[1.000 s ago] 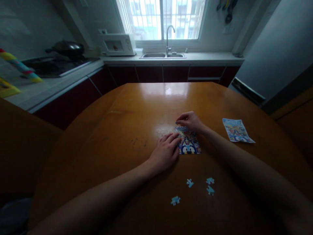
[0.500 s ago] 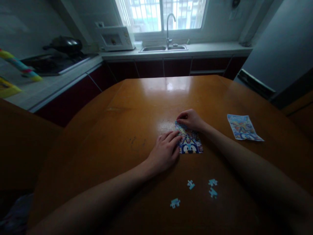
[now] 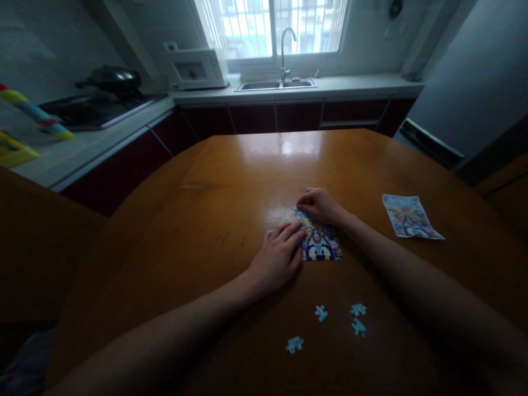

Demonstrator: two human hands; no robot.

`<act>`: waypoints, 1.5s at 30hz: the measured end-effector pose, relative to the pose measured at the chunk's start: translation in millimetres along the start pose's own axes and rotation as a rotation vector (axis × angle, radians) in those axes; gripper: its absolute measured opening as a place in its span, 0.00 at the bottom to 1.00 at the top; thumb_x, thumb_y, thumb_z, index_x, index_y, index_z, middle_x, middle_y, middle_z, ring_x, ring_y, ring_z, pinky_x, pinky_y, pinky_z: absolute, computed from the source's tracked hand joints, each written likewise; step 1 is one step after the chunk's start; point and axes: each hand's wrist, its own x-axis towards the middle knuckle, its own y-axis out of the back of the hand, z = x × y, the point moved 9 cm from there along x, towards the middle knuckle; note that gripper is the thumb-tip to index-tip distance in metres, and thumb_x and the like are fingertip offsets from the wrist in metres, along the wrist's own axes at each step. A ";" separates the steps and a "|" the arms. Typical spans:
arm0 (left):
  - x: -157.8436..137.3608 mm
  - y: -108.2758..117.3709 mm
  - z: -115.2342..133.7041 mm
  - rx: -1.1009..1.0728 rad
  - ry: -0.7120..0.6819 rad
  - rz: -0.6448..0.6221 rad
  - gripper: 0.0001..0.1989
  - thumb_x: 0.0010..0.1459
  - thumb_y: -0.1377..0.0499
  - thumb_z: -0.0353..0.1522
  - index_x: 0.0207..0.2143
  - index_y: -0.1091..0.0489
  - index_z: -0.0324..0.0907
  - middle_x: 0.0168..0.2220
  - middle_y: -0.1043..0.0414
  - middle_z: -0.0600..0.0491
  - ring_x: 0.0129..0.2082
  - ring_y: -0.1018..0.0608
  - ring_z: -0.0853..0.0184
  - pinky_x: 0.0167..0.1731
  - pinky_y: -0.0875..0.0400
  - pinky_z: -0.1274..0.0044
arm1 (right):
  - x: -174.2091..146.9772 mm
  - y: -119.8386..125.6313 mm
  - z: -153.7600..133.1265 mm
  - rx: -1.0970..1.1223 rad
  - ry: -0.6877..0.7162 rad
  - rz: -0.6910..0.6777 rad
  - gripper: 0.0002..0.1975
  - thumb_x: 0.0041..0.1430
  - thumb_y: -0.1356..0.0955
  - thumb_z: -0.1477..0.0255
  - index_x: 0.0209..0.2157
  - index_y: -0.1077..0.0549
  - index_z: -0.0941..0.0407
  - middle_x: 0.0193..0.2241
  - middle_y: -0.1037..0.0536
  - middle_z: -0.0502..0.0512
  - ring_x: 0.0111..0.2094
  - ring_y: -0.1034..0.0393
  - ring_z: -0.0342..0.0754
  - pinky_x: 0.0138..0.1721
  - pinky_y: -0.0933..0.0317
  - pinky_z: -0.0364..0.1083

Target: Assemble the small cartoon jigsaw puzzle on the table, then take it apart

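A jigsaw puzzle with a blue cartoon dog's face lies mostly assembled on the wooden table. My left hand rests flat along its left edge, fingers stretched out over the border. At the puzzle's far left corner, my right hand is pinched closed on a puzzle piece, of which only a light blue bit shows under the fingertips. Part of the far side is covered by that hand. Several loose light blue pieces lie nearer to me, among them one puzzle piece at the left and another in the middle.
A creased picture sheet with the same dog lies on the right of the table. Beyond the table are a counter with a sink, a microwave and a black pan on the stove. A fridge stands at the right.
My right hand has tilted slightly, its fingers lower over the puzzle's far left corner. The left hand stays on the edge, and the whole view has shifted a little.
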 end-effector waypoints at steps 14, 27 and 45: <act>1.0 -2.2 -0.5 0.016 0.013 -0.019 0.20 0.68 0.45 0.31 0.61 0.32 0.45 0.66 0.36 0.50 0.66 0.36 0.56 0.64 0.39 0.58 | -1.1 -2.6 1.9 -0.043 0.095 0.015 0.06 0.58 0.29 0.78 0.31 0.18 0.57 0.31 0.24 0.55 0.32 0.30 0.47 0.35 0.38 0.44; 0.6 -3.5 -1.0 0.009 0.008 -0.011 0.20 0.68 0.45 0.31 0.61 0.32 0.45 0.66 0.36 0.50 0.66 0.37 0.56 0.64 0.40 0.57 | -3.0 -0.9 -1.7 -0.028 0.101 0.042 0.05 0.56 0.28 0.79 0.31 0.18 0.58 0.30 0.25 0.54 0.30 0.31 0.46 0.33 0.38 0.44; 1.1 -3.8 -1.3 0.005 0.014 -0.010 0.20 0.68 0.45 0.32 0.62 0.32 0.46 0.66 0.36 0.51 0.66 0.37 0.56 0.64 0.40 0.58 | -9.4 7.5 -7.7 -0.135 0.241 0.153 0.13 0.58 0.31 0.81 0.32 0.16 0.52 0.38 0.22 0.56 0.41 0.30 0.51 0.45 0.36 0.51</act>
